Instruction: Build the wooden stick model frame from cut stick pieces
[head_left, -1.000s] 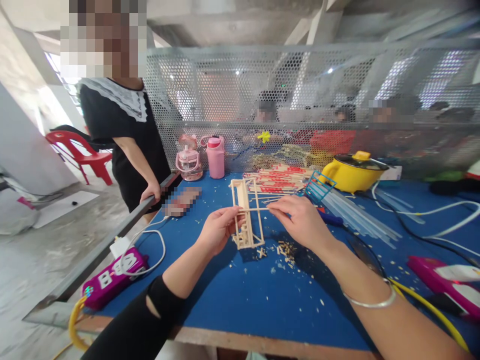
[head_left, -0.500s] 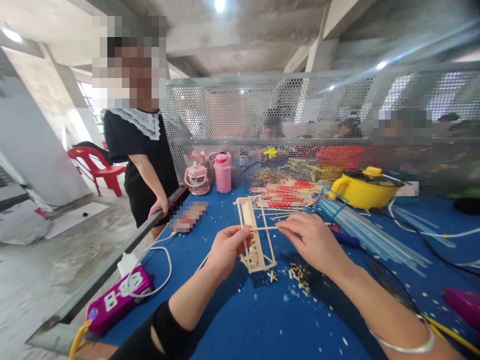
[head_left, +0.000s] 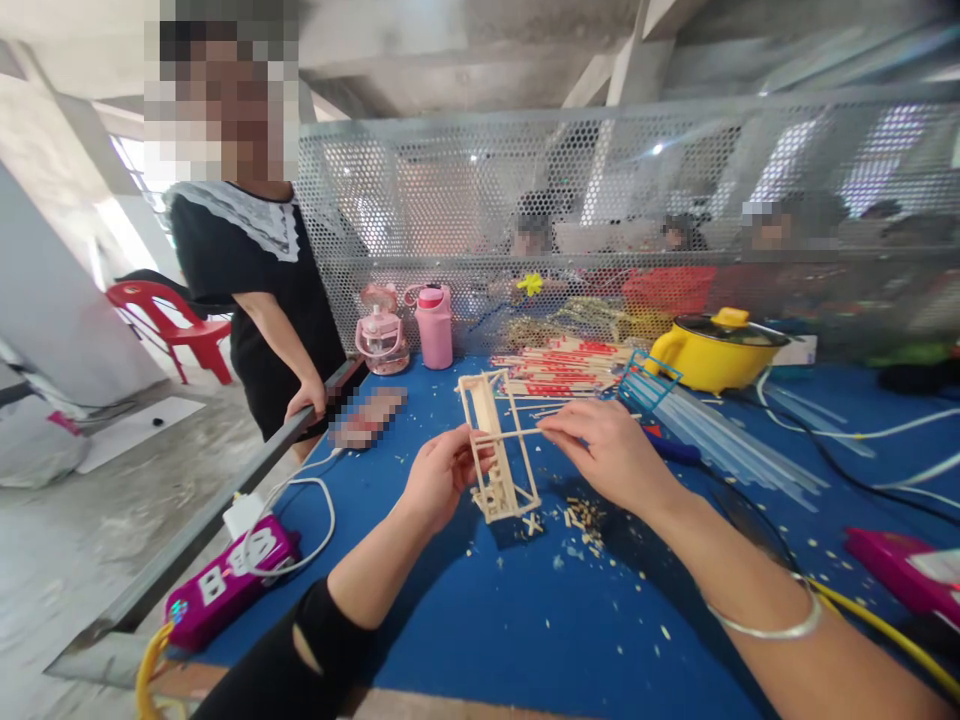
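A small model frame of pale wooden sticks (head_left: 496, 415) stands at a tilt over the blue tabletop, with small pieces built into its near end. My left hand (head_left: 437, 478) is closed on the frame's left side, its fingertips partly hidden behind the rails. Between thumb and fingers, my right hand (head_left: 611, 450) pinches the end of a thin wooden stick (head_left: 517, 434). That stick lies across the frame, its left end near my left fingertips. Just below the frame are a small crossed wooden piece (head_left: 532, 524) and a pile of cut stick bits (head_left: 583, 520).
Bundled sticks (head_left: 566, 368) lie behind the frame. To the right are clear glue sticks (head_left: 720, 440), a blue wire-like rack (head_left: 651, 378) and a yellow pot (head_left: 724, 355). Pink bottles (head_left: 434, 328) stand before a perforated screen (head_left: 450, 200). A purple power strip (head_left: 229, 585) and another person (head_left: 262, 290) are at left.
The whole view has shifted slightly, so things sit higher and further left. The stick now meets the frame's left rail, and my left fingers have moved down off it onto the frame.
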